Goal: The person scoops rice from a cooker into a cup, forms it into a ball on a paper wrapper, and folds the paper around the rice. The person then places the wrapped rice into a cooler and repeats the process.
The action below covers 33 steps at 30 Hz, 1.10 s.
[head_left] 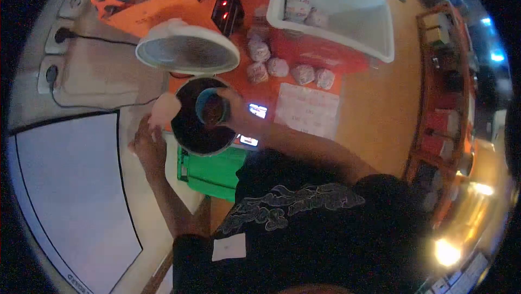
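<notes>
A rice cooker (183,141) stands with its lid (187,50) raised; its inside is dark. My right hand (232,108) grips the rim of a blue cup (201,104) over the cooker's opening. The cup is tilted toward me and looks brownish inside, though I cannot make out any contents. To the left of the cooker, my left hand (149,145) is closed on the lower end of a pale, rounded paddle (165,109). The paddle's broad end points up beside the cooker's rim.
Several wrapped round packets (278,67) lie behind the cooker on the red table, near a printed sheet (307,108). A white bin (347,28) holds more packets. An orange machine (157,12) stands at the back left. A green crate (211,172) is below the cooker.
</notes>
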### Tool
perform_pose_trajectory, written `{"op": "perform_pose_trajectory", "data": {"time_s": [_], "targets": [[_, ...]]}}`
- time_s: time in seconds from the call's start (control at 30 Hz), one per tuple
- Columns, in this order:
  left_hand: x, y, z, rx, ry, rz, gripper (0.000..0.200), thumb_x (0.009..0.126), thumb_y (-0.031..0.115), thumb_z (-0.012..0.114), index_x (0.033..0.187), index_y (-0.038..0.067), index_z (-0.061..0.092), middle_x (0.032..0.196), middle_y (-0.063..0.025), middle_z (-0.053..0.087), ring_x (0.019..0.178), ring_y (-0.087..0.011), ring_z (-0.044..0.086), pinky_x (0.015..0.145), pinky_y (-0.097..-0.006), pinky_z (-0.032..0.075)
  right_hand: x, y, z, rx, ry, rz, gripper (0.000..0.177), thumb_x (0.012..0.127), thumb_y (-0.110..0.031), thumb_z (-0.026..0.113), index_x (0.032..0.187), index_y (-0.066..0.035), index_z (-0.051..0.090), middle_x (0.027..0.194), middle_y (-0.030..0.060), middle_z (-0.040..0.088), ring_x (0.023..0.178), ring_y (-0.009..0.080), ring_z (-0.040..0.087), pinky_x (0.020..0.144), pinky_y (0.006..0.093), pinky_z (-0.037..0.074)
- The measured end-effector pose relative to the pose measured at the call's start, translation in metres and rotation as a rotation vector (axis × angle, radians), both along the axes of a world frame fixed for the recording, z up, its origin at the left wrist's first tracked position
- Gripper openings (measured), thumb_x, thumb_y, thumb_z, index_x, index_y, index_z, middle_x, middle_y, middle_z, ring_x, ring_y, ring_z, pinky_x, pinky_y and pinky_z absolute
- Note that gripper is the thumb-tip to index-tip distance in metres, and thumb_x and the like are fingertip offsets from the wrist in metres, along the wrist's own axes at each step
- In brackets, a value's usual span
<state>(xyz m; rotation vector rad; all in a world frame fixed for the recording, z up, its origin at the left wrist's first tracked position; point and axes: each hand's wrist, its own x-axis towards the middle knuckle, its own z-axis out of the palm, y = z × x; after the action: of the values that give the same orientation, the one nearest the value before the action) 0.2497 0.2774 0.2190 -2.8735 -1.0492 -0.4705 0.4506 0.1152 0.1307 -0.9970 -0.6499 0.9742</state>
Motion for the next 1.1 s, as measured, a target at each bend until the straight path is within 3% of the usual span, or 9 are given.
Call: {"op": "perform_pose_trajectory", "data": {"time_s": [0.07,0.23,0.4,0.43,0.57,0.63,0.87,1.03,1.1], "targets": [[0.013,0.004,-0.008,-0.052,0.073,0.008,0.033,0.091,0.023,0.056,0.122,0.012,0.059,0.102,-0.0132,0.069,0.093,-0.0324,0.065,0.082,-0.0496,0.042,0.003,-0.013,0.0,0.025,-0.262,-0.091,0.049,0.084,-0.033,0.068,0.123,-0.006,0.053,0.122,0.0146,0.058,0.111,0.0296,0.059,0.097,0.0515,0.047],[0.047,0.006,-0.044,-0.024,0.593,-0.072,0.036,0.091,0.035,0.057,0.12,0.015,0.062,0.092,-0.0141,0.068,0.089,-0.0348,0.066,0.081,-0.0572,0.044,0.025,-0.073,0.025,-0.111,1.188,0.182,0.039,0.093,-0.032,0.046,0.113,-0.002,0.061,0.105,0.0132,0.067,0.094,0.0255,0.066,0.087,0.041,0.055],[0.081,0.025,-0.08,-0.03,0.494,-0.213,0.024,0.086,0.027,0.061,0.107,0.016,0.068,0.094,-0.0124,0.068,0.082,-0.0312,0.067,0.076,-0.0523,0.048,0.025,-0.103,-0.02,-0.244,0.179,-0.058,0.05,0.093,-0.041,0.041,0.114,-0.001,0.061,0.104,0.0146,0.067,0.095,0.0283,0.065,0.086,0.046,0.054],[0.082,0.029,-0.099,-0.135,0.32,-0.272,0.023,0.085,0.024,0.061,0.105,0.016,0.069,0.095,-0.0122,0.068,0.081,-0.0301,0.067,0.076,-0.05,0.048,0.028,-0.097,-0.021,-0.259,0.974,-0.043,0.051,0.094,-0.042,0.037,0.114,-0.002,0.062,0.104,0.0144,0.067,0.093,0.0279,0.065,0.083,0.0455,0.054],[0.092,0.028,-0.133,0.028,0.199,-0.445,0.023,0.081,0.023,0.06,0.1,0.016,0.071,0.098,-0.0105,0.068,0.083,-0.0282,0.067,0.079,-0.0493,0.047,0.025,-0.099,-0.014,-0.164,1.026,0.16,0.042,0.092,-0.034,0.055,0.113,0.002,0.062,0.107,0.0156,0.067,0.091,0.0269,0.068,0.086,0.0415,0.055],[0.095,0.029,-0.14,-0.04,0.29,-0.419,0.024,0.082,0.024,0.06,0.103,0.017,0.071,0.099,-0.0105,0.068,0.086,-0.0285,0.066,0.081,-0.0512,0.045,0.019,-0.096,-0.001,-0.341,-0.098,0.09,0.053,0.094,-0.044,0.036,0.115,-0.004,0.062,0.107,0.0145,0.067,0.094,0.0292,0.065,0.08,0.0463,0.054],[0.083,-0.028,-0.094,-0.304,0.662,-0.469,0.032,0.084,0.034,0.059,0.115,0.036,0.068,0.103,-0.0025,0.071,0.099,-0.0274,0.064,0.085,-0.0559,0.039,0.014,-0.085,-0.03,-0.354,0.843,0.15,0.048,0.095,-0.04,0.039,0.113,-0.003,0.064,0.108,0.014,0.067,0.096,0.0272,0.065,0.083,0.0448,0.055],[0.071,-0.017,-0.104,-0.461,0.635,-0.474,0.037,0.084,0.039,0.059,0.12,0.04,0.064,0.109,-0.0005,0.07,0.103,-0.0273,0.063,0.088,-0.0563,0.039,0.031,-0.099,-0.074,-0.576,-0.702,0.278,0.044,0.088,-0.033,0.065,0.12,-0.004,0.059,0.111,0.012,0.066,0.098,0.0221,0.065,0.087,0.0368,0.054],[0.067,-0.016,-0.099,-0.504,0.69,-0.42,0.038,0.083,0.039,0.06,0.122,0.04,0.063,0.111,-0.0016,0.07,0.105,-0.0271,0.063,0.091,-0.0572,0.038,0.023,-0.096,-0.083,-0.436,-0.387,0.216,0.042,0.092,-0.034,0.057,0.122,-0.004,0.057,0.112,0.0116,0.066,0.097,0.0221,0.065,0.087,0.0371,0.054]]}}
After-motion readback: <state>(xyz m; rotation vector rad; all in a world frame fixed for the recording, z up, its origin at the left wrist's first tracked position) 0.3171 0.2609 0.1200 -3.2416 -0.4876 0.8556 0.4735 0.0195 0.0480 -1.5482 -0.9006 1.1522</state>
